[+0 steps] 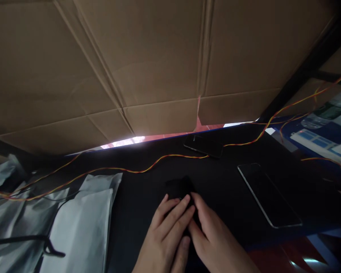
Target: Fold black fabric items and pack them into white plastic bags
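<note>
Low in the middle of the head view, my two hands meet over a small black item (180,185) on a black table (139,212). My left hand (166,227) lies across it, fingers together and pointing up and right. From the other side my right hand (208,231) grips its edge, thumb and fingers closed. The item is dark against a dark surface, and its kind is hard to make out; the hands cover most of it. To the right lies a phone (268,195) with a black screen and a pale rim.
A second black phone (203,146) lies near the back edge, beside a twisted red-yellow wire (159,159) running across the table. Pale plastic bags (79,223) cover the left side. Cardboard (159,57) stands behind. A clear bottle (326,112) is at the right.
</note>
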Available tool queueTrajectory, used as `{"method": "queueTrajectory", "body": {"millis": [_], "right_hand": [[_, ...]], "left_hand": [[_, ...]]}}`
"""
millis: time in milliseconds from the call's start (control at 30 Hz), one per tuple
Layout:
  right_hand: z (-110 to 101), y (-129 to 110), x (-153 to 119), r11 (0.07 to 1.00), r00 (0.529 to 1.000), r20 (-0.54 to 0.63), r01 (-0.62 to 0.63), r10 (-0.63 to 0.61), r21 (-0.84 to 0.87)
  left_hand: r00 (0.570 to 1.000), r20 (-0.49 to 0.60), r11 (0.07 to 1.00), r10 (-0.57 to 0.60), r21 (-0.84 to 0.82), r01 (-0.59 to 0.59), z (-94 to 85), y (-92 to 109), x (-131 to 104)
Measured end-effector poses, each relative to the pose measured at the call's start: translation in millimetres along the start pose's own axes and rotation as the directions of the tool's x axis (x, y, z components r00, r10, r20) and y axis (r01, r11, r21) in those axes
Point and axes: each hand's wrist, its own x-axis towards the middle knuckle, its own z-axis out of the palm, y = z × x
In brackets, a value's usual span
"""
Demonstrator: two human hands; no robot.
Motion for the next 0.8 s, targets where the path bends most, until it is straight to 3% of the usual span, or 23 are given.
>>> {"method": "queueTrajectory", "body": {"millis": [67,133,200,267,400,467,533,667,733,800], "right_hand": [[1,8,0,0.997,0.991,-0.123,0.042,-0.049,-0.061],[2,17,0,0.984,0.965,-0.232,0.087,-0.122,-0.156],[2,25,2,0.967,0.951,-0.253,0.121,-0.178,-0.222],[0,28,4,0.962,0.947,-0.255,0.131,-0.193,-0.241],[-8,12,9,0.963,0.908,-0.349,0.164,-0.233,-0.216],[-10,0,13,0.938,0.889,-0.318,0.270,-0.329,-0.217],[-8,-9,16,0.895,0.882,-0.200,0.379,-0.426,-0.237],[8,-6,20,0.819,0.885,0.058,0.451,-0.462,-0.356],[16,-1,20,0.789,0.892,0.104,0.440,-0.440,-0.428],[21,1,19,0.772,0.901,0.112,0.418,-0.418,-0.479]], "left_hand": [[0.997,0.034,0.998,0.064,0.024,-0.064,7.1,1,1],[1.000,-0.010,0.998,0.026,0.059,-0.025,13.4,3,3],[0.998,-0.034,0.990,-0.056,0.127,0.060,19.5,3,5],[0.994,0.018,0.972,-0.106,0.215,0.100,26.5,1,6],[0.982,0.109,0.952,-0.153,0.283,0.117,41.4,-4,8],[0.981,0.112,0.964,-0.160,0.233,0.130,46.3,-4,8],[0.988,0.074,0.984,-0.133,0.131,0.123,46.5,-3,7],[0.988,0.020,0.988,-0.151,0.039,0.150,23.6,-11,-11],[0.979,0.032,0.973,-0.203,0.116,0.198,-1.1,-24,-35],[0.965,-0.080,0.942,-0.250,0.213,0.261,-30.8,-45,-69]]}}
